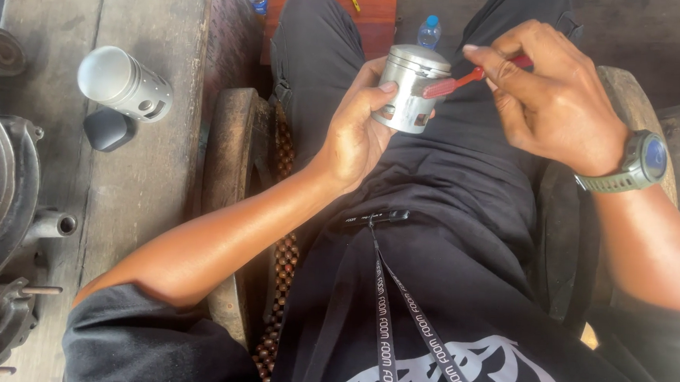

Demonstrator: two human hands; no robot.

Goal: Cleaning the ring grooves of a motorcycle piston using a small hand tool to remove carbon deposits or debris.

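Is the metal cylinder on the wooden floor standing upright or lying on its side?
Lying on its side. The metal cylinder rests along its length on the wooden floor, with its rounded closed end facing up-left toward the camera.

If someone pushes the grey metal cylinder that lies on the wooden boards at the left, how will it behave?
The grey metal cylinder lies on its side, so it would probably roll rather than slide. Its wall looks thin and hollow, with holes near one end, so it is likely light for its size. It seems stiff, and the smooth surface may be slippery. The dark object beside it might stop it.
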